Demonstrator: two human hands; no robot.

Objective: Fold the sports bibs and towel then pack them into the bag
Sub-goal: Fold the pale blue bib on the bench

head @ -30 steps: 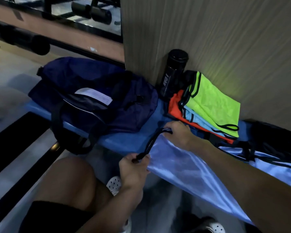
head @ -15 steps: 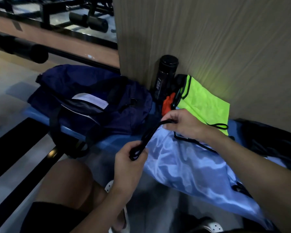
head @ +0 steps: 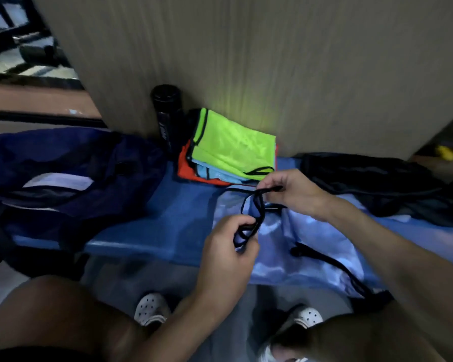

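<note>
Two hands work the shiny pale-blue sports bib [head: 311, 236] sprawled rightward along the blue worktop [head: 173, 205]. Fingers of my left hand [head: 228, 246] clamp its black strap [head: 249, 205]; my right hand [head: 293, 192] seemingly pinches it too. The navy fabric bag [head: 63, 163] lies leftward, nearer the left hand.

A black bottle [head: 167, 113] stands upright against a wood-grain panel [head: 272, 61] at the back of a blue bench [head: 168, 218]. Below the bench's front edge, white perforated clogs [head: 150, 308] rest on a grey floor [head: 131, 273]. A blurred yellow object [head: 447, 152] lies at far right.
</note>
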